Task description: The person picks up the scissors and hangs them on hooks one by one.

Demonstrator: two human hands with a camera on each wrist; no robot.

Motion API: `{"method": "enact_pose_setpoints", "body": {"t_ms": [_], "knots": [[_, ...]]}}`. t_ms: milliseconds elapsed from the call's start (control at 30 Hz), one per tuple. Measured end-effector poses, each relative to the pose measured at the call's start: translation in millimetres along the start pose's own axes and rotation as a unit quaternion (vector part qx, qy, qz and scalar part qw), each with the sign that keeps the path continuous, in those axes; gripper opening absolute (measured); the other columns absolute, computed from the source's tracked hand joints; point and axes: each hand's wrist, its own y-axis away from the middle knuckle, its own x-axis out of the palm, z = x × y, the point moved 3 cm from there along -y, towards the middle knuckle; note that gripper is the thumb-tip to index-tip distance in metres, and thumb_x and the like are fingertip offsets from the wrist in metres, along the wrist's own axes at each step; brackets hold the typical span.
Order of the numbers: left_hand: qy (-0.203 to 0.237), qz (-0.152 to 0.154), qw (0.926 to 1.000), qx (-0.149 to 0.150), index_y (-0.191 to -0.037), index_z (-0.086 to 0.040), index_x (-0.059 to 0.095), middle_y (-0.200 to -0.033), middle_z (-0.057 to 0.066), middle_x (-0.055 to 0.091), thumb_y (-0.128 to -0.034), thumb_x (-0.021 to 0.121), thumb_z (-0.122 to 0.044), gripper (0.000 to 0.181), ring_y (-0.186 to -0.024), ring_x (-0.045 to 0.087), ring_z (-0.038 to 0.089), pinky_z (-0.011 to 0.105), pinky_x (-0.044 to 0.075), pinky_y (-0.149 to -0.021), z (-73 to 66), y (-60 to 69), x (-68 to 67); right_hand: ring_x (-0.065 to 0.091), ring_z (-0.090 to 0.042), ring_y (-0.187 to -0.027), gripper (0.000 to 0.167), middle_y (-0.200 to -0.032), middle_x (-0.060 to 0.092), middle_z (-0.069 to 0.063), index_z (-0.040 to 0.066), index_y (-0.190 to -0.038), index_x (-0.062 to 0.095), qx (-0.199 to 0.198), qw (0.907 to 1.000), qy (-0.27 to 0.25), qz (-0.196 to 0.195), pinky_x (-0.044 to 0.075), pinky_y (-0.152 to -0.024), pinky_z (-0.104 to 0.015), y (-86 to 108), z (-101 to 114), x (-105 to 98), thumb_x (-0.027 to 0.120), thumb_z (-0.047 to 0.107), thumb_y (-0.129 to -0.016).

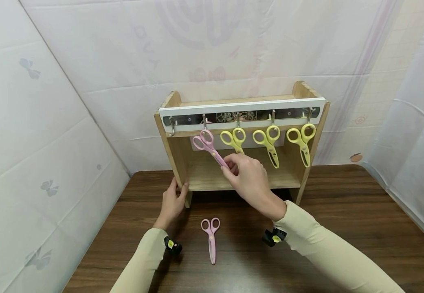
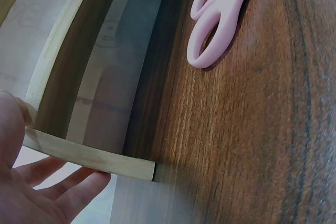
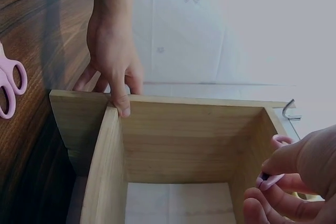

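Observation:
My right hand point(image 1: 250, 179) pinches pink scissors point(image 1: 217, 156) by the blade end, handles up and tilted left. One loop overlaps the second hook point(image 1: 205, 122) from the left; whether it hangs there I cannot tell. In the right wrist view the fingers point(image 3: 283, 192) hold the pink blades. My left hand point(image 1: 171, 203) grips the lower left side panel of the wooden shelf point(image 1: 171, 156), thumb inside and fingers outside, as the left wrist view shows the hand point(image 2: 31, 182) doing. Three yellow scissors point(image 1: 268, 140) hang on the hooks to the right.
Another pink pair of scissors point(image 1: 212, 244) lies on the dark wooden table point(image 1: 124, 252) before the shelf, loops toward it. A bare hook point(image 1: 172, 126) is at the rail's left end. Pale curtains point(image 1: 124, 81) stand behind and beside the table.

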Motion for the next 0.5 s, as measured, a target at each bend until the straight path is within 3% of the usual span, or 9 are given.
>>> {"method": "enact_pose_setpoints", "body": {"t_ms": [500], "knots": [[0.003,0.005,1.0,-0.006,-0.147,-0.007,0.049,-0.133,0.024,0.063,-0.109,0.054,-0.028,0.043,-0.116,0.066,0.04,0.053,0.06,-0.086,-1.4,0.3,-0.3,0.063,-0.006,-0.063,0.008,-0.084,0.073,0.003,0.013,-0.099,0.077,0.005,0.9998,-0.006,-0.019,0.053,-0.056,-0.034,3.8,-3,22,0.077,0.012,-0.091]]}}
